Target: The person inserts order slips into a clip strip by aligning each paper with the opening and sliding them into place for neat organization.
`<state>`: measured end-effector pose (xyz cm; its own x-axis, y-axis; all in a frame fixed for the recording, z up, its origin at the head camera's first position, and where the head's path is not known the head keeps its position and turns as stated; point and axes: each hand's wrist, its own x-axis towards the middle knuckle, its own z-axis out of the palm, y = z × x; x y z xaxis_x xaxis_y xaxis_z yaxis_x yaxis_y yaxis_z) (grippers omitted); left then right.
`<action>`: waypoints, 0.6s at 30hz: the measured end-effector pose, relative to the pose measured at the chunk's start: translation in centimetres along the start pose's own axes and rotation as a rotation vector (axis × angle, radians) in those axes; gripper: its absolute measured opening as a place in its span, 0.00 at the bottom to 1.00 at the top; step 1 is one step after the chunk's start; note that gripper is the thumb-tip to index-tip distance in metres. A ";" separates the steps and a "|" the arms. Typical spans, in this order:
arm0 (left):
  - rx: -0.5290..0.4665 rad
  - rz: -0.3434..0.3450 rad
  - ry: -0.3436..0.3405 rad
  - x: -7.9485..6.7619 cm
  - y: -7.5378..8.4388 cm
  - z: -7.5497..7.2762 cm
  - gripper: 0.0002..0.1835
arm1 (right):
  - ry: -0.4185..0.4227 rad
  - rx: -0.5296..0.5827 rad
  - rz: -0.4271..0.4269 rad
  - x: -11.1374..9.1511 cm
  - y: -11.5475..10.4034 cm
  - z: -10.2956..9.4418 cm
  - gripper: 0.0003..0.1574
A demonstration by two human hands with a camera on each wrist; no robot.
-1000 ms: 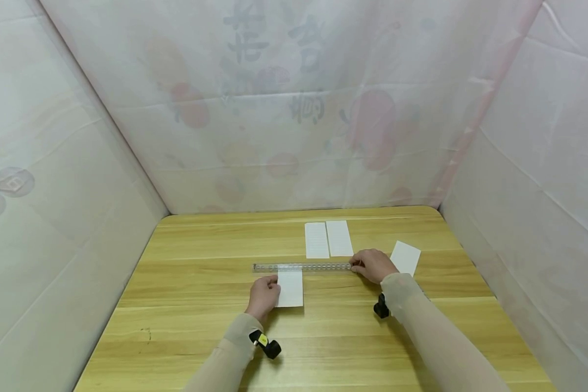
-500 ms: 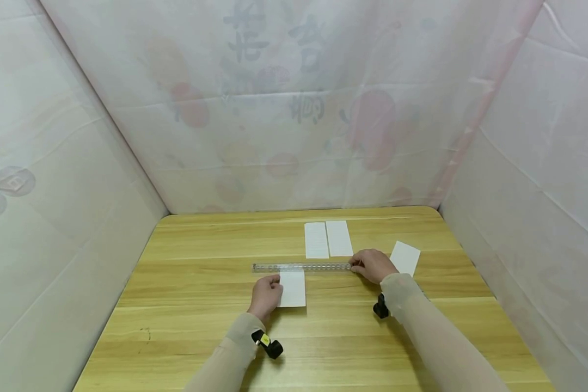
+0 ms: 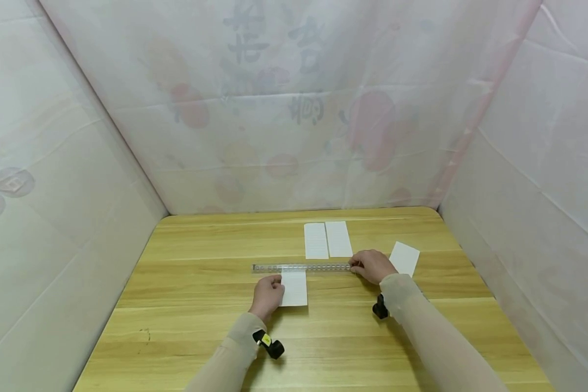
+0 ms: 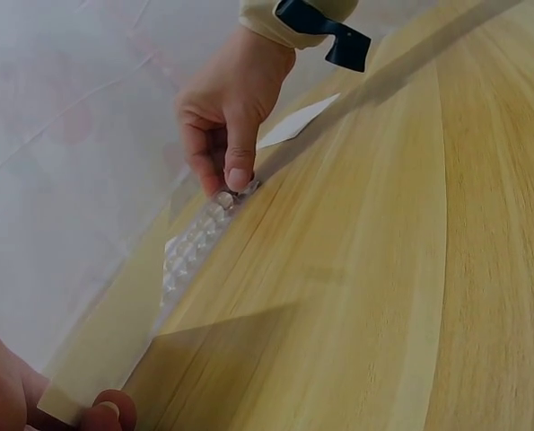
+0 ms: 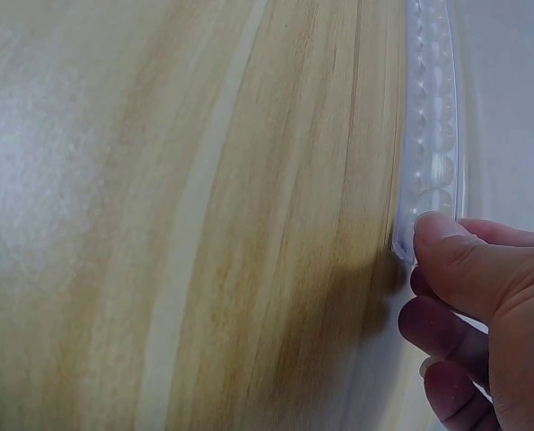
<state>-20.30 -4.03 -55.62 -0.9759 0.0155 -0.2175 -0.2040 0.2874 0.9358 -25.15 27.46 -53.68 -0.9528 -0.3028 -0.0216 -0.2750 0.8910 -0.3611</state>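
In the head view my left hand (image 3: 267,296) pinches the left edge of a white paper piece (image 3: 294,288). The left wrist view shows the thumb and fingers of that hand on the paper's corner (image 4: 96,346). The paper's far edge meets a long clear plastic strip (image 3: 323,267) with rows of round bumps. Whether the paper lies over or under the strip there, I cannot tell. With thumb and fingers, my right hand (image 3: 374,265) pinches the strip's right end; the right wrist view shows the thumb on the bumpy strip (image 5: 433,117).
Two white paper slips (image 3: 316,240) (image 3: 339,238) lie side by side behind the strip. Another white paper (image 3: 404,258) lies askew beyond the right hand, partly hidden by it. Printed cloth walls (image 3: 294,136) enclose the wooden table (image 3: 201,234) at the back and sides.
My left hand has slid a little to the right with the white paper, along the clear strip. The right hand and strip have stayed in place.
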 end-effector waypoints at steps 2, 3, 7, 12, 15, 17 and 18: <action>-0.003 -0.003 -0.006 0.0 0.1 0.1 0.21 | 0.002 0.000 -0.002 0.0 0.0 0.0 0.10; -0.004 -0.002 -0.008 0.0 0.1 0.1 0.21 | 0.003 -0.001 -0.003 -0.1 0.1 0.0 0.10; -0.002 0.001 -0.020 0.0 0.1 0.1 0.21 | 0.003 0.001 -0.005 -0.1 0.0 0.0 0.10; -0.019 0.004 -0.052 0.0 0.1 -0.1 0.22 | 0.013 -0.001 -0.011 0.0 0.0 0.0 0.10; -0.005 0.011 -0.063 -0.1 0.1 -0.1 0.23 | 0.016 -0.008 -0.019 0.0 0.1 -0.1 0.10; 0.019 0.017 -0.060 -0.2 0.1 -0.1 0.23 | 0.014 -0.012 -0.025 0.0 0.0 -0.2 0.10; 0.031 0.015 -0.057 -0.2 0.1 -0.1 0.23 | 0.013 -0.015 -0.027 0.0 0.0 -0.2 0.10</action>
<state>-20.09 -4.10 -55.48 -0.9727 0.0744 -0.2197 -0.1859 0.3162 0.9303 -25.19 27.57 -53.47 -0.9465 -0.3226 0.0004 -0.3026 0.8876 -0.3474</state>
